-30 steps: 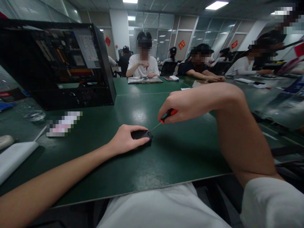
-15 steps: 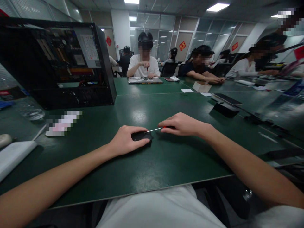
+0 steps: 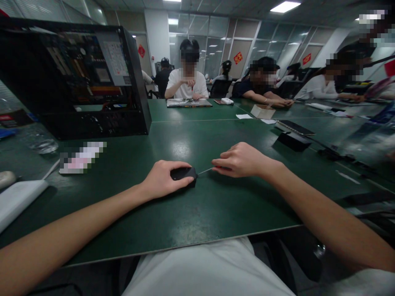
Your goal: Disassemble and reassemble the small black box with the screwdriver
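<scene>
Left hand (image 3: 162, 177) half-curled, gripping small black device (image 3: 185, 173) on green table (image 3: 173, 222); right hand (image 3: 239, 161) closed round screwdriver (image 3: 205, 171), tip at device's right end.

Handle of thin-shafted tool (image 3: 204, 171) is mostly hidden by R hand (image 3: 237, 160); tip contact w/ black block (image 3: 185, 174) is too small to be confirmed. Block's palm end is covered by L hand (image 3: 160, 176). PC case (image 3: 140, 94) & white box (image 3: 23, 199) are cut off by L edge. Clear bottle (image 3: 41, 139) is blurred. Flat item (image 3: 83, 158) is pixelated, markings obscured. R sleeve (image 3: 367, 279) is blurred, cut off at lower R corner.
</scene>
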The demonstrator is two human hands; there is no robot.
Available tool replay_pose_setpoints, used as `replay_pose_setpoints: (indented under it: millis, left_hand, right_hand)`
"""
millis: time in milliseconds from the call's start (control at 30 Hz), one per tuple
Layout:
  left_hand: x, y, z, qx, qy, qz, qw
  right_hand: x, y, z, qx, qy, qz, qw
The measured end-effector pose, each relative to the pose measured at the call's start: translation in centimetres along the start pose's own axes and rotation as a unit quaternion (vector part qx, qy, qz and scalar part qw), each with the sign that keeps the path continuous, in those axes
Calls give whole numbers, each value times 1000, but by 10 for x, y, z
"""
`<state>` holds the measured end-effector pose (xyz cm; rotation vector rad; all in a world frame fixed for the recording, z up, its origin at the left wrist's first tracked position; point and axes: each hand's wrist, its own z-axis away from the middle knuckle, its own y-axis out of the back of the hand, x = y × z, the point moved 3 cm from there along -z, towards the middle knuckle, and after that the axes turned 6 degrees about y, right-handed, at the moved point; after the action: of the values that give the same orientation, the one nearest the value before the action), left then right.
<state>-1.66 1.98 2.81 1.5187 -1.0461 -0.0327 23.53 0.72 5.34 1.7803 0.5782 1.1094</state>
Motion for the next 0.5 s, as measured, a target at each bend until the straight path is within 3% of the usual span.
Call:
replay_pose_setpoints:
  millis: [333, 500]
  left_hand:
    - [0, 0, 0, 0, 9, 9, 1000]
    - [-1, 1, 0, -2, 4, 6, 1000]
  right_hand:
    - [1, 10, 4, 33, -10, -1, 999]
    - [6, -1, 3, 46, -26, -106, 993]
